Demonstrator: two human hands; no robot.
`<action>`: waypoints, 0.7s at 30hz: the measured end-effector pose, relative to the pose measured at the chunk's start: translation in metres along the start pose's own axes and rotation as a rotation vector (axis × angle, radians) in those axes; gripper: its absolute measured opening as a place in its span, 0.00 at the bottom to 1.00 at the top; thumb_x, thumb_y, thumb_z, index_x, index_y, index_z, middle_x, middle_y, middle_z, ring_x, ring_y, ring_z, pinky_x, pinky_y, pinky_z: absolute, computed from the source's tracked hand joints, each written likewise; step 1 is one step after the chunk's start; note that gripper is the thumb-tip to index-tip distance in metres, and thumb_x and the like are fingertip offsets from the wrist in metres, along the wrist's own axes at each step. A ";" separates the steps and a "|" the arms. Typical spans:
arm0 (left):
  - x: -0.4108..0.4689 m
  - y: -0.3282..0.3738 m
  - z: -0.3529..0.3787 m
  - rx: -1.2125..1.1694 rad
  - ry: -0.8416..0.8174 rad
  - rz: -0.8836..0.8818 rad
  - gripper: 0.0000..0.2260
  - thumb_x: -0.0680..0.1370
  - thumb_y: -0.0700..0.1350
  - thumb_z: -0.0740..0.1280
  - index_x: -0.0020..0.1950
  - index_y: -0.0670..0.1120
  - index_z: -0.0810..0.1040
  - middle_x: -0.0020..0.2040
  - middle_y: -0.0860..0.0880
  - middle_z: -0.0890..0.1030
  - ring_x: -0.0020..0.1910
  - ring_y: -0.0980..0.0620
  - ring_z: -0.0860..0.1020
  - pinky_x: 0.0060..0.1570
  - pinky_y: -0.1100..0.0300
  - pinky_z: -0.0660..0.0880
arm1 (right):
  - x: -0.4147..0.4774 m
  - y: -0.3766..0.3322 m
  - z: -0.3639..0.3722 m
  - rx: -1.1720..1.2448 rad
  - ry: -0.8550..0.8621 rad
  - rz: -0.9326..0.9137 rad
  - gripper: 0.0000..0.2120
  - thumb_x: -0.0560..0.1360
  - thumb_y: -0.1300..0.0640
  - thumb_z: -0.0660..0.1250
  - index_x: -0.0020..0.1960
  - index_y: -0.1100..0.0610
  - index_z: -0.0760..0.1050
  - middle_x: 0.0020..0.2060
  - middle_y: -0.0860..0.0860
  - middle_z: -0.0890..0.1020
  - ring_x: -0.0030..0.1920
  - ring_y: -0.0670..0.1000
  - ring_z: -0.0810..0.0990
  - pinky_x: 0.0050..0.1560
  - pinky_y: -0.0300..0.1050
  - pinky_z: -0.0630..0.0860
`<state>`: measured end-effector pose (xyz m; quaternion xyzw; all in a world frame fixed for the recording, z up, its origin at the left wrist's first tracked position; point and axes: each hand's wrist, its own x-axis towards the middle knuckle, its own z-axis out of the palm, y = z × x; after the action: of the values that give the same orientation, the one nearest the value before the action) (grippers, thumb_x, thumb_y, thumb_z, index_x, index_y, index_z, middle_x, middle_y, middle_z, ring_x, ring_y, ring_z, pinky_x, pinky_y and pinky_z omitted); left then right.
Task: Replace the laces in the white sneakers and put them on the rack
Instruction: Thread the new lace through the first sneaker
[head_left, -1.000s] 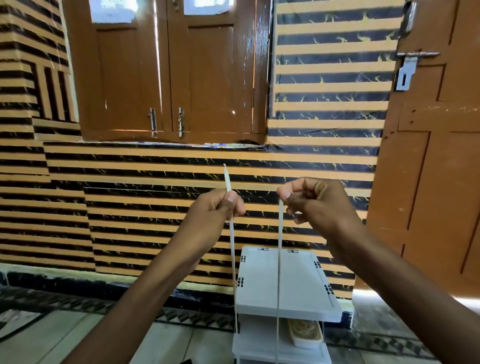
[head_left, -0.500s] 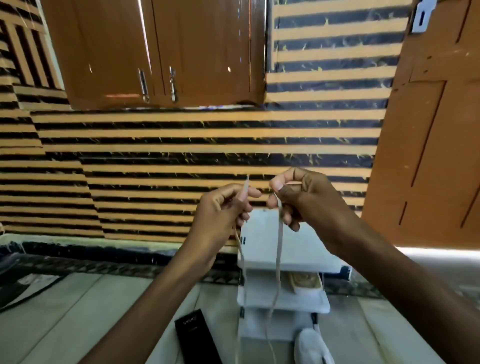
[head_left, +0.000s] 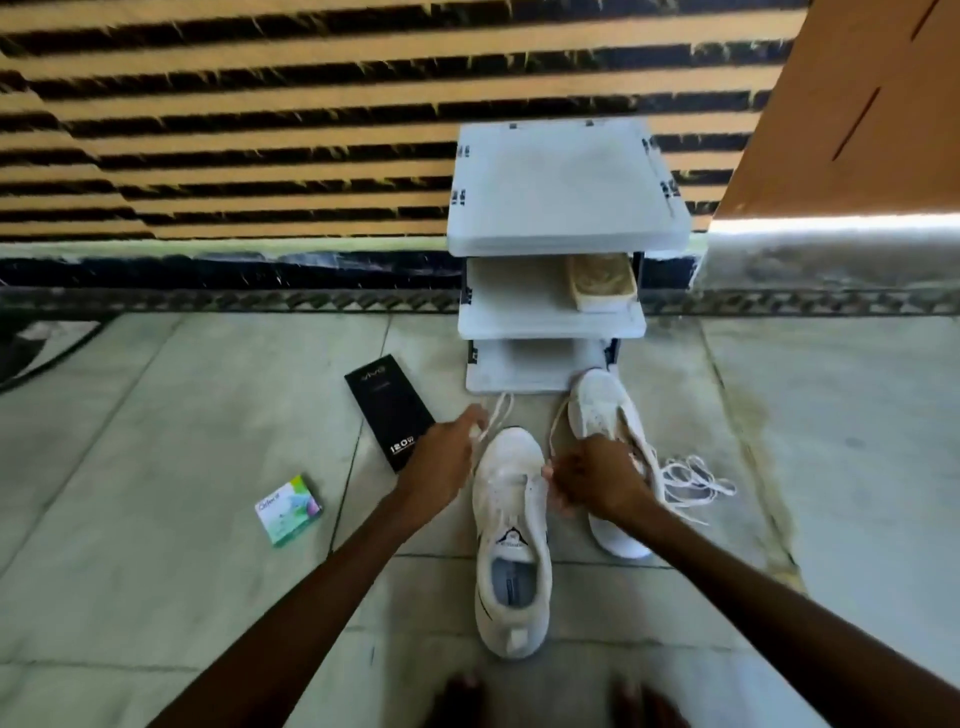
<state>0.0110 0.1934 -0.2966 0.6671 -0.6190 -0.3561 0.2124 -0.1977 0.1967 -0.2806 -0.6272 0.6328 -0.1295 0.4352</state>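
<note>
- left hand (head_left: 441, 462): fingers curled, tips pinching one end of the lace (head_left: 496, 410), just left of the near sneaker's toe. slightly blurred.
- right hand (head_left: 597, 480): fingers curled down over the front eyelets of the near sneaker (head_left: 511, 540), pinching the other strand of the same lace. that strand loops up from the hand alongside the far sneaker.
- near sneaker: white, upright on the floor (head_left: 156, 467), toe toward the rack, heel toward the person, between the two forearms. how far it's laced: cannot tell, the hand covers the eyelets.
- far sneaker (head_left: 602, 410): white, on the floor just right of and beyond the near one, toe right at the rack's bottom shelf, partly behind the right hand.
- loose lace (head_left: 696, 480): tangled white heap on the floor, right beside the far sneaker.
- rack (head_left: 561, 182): white, three shelves, against the striped wall. tan shoe (head_left: 602, 280) on the middle shelf, right side.
- black box (head_left: 389, 415): flat on the floor, just left of the left hand.
- small green-and-white box (head_left: 288, 509): on the floor, further left and nearer the person.
</note>
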 end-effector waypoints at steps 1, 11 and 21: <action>-0.002 -0.011 0.010 0.083 -0.039 0.017 0.15 0.76 0.32 0.61 0.54 0.49 0.78 0.37 0.42 0.77 0.37 0.41 0.77 0.36 0.51 0.74 | 0.004 0.013 0.011 -0.108 -0.014 0.038 0.16 0.76 0.55 0.68 0.35 0.65 0.80 0.31 0.57 0.84 0.35 0.54 0.84 0.42 0.49 0.81; 0.002 -0.009 0.043 0.235 -0.152 0.054 0.23 0.75 0.52 0.73 0.67 0.45 0.77 0.63 0.48 0.77 0.61 0.48 0.76 0.58 0.61 0.68 | 0.024 0.017 0.052 -0.309 0.182 -0.048 0.10 0.77 0.55 0.65 0.47 0.61 0.80 0.45 0.58 0.84 0.47 0.59 0.82 0.38 0.44 0.67; 0.002 -0.021 0.047 0.169 -0.132 -0.023 0.25 0.72 0.56 0.75 0.67 0.50 0.77 0.64 0.49 0.78 0.63 0.49 0.76 0.59 0.60 0.69 | 0.035 0.018 0.045 -0.116 0.174 -0.019 0.09 0.75 0.56 0.69 0.40 0.60 0.81 0.38 0.57 0.85 0.40 0.57 0.82 0.37 0.42 0.70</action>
<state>-0.0097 0.2018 -0.3430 0.6646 -0.6518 -0.3481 0.1103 -0.1724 0.1849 -0.3334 -0.6436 0.6687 -0.1510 0.3402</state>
